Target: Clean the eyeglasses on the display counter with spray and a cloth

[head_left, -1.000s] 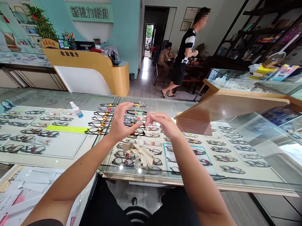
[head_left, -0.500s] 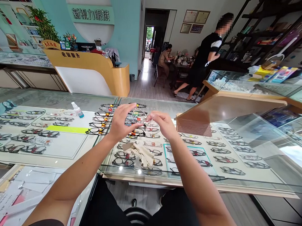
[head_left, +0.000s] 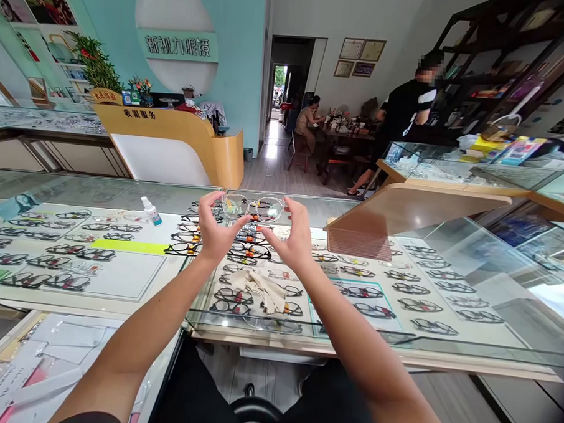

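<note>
A pair of clear-framed eyeglasses (head_left: 253, 206) is held up level above the glass counter, its two lenses facing me. My left hand (head_left: 218, 227) grips the left side of the frame, its thumb stretched inward below. At the other side, my right hand (head_left: 291, 232) pinches the frame near the hinge, thumb pointing inward. Beneath the hands, dark-framed glasses (head_left: 250, 250) with orange tags stand in rows on the counter. Closer to me, a crumpled beige cloth (head_left: 257, 288) lies on the glass top. A small white spray bottle (head_left: 152, 211) stands to the left.
The glass display counter (head_left: 202, 328) spans the front, with many spectacles inside. An open drawer (head_left: 46, 357) of papers sits at lower left. A slanted wooden panel (head_left: 417, 208) rises at right. One person (head_left: 405, 111) stands behind; another (head_left: 307, 122) sits at a table.
The eyeglasses have turned to face me squarely, and my hands now hold both sides. My right hand has moved slightly left. The standing person has moved further right, and the view has tilted up.
</note>
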`<state>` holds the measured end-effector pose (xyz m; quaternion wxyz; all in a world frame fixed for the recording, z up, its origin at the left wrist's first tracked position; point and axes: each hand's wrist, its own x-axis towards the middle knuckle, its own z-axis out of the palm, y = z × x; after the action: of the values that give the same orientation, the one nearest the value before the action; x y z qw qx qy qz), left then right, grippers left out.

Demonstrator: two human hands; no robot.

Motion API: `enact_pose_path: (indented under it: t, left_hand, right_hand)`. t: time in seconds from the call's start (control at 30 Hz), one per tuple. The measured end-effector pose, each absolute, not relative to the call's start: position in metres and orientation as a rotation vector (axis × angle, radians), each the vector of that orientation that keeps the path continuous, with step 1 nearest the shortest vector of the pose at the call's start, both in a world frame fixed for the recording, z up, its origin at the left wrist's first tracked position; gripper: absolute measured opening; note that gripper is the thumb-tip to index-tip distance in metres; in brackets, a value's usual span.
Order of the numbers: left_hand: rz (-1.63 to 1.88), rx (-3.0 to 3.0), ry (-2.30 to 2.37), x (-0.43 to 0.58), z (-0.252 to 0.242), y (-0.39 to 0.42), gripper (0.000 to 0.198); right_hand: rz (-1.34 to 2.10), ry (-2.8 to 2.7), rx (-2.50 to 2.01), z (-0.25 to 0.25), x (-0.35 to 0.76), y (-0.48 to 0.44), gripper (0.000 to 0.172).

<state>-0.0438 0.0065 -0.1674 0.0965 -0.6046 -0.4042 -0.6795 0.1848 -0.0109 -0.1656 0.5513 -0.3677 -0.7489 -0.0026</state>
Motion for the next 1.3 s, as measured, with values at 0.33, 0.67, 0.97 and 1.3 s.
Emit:
enact_pose_path:
  t: [0.33, 0.67, 0.97, 1.3]
  left_hand:
    - [-1.990, -1.860, -1.124, -0.040, -0.177, 0.009, 0.078]
    - [-1.960, -1.909, -1.126, -0.039, -0.174, 0.007, 0.071]
    - [-1.976, -1.890, -1.090, -0.038, -0.136, -0.012, 0.071]
    - [-2.037, -1.813, -0.711, -0.025, 0.004, -0.040, 0.086]
  right_hand:
    - [0.063, -1.683, -0.946, -0.174, 0.182, -0.007, 0.074]
    - [-0.018, -1.649, -0.937, -0.177, 0.184, -0.001, 0.074]
    - [-0.145, -1.610, -0.856, -0.136, 0.180, -0.020, 0.074]
    - [-0.347, -1.526, -0.736, 0.007, 0.195, -0.065, 0.075]
